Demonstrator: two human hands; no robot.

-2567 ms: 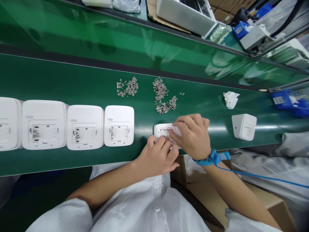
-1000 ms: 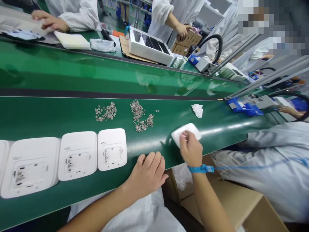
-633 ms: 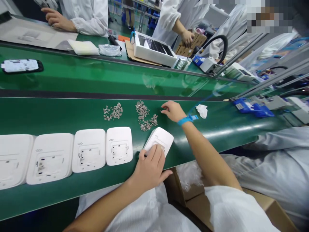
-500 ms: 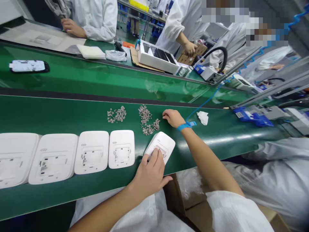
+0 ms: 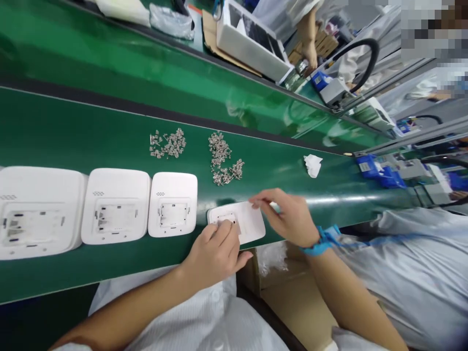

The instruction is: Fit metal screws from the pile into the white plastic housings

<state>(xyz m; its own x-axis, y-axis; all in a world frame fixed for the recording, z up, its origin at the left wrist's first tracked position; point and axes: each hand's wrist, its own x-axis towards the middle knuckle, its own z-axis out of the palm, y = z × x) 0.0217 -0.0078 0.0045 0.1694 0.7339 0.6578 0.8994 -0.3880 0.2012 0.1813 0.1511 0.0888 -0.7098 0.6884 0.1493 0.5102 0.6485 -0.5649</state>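
A white plastic housing (image 5: 252, 224) lies on the green bench close to its front edge, with a recessed compartment at its left part. My left hand (image 5: 217, 248) rests on that recess, fingers bent together over it; whether they grip a small part is hidden. Above the housing's right end is my right hand (image 5: 287, 214), thumb and forefinger pinched on something too small to make out. It wears a blue wrist strap (image 5: 320, 241). Behind the housing are piles of small metal parts (image 5: 220, 148), (image 5: 170, 145).
White housings (image 5: 173, 202) stand in a row at the left. A crumpled white tissue (image 5: 313, 165) lies right of the metal parts. Across the raised green ledge (image 5: 146, 78) are a white box (image 5: 252, 41) and a co-worker's hand. Blue bins (image 5: 378, 170) sit at the far right.
My right hand has come from beside the metal parts to the housing. The housing has turned, its recess now toward the left. The view has shifted down and tilted.
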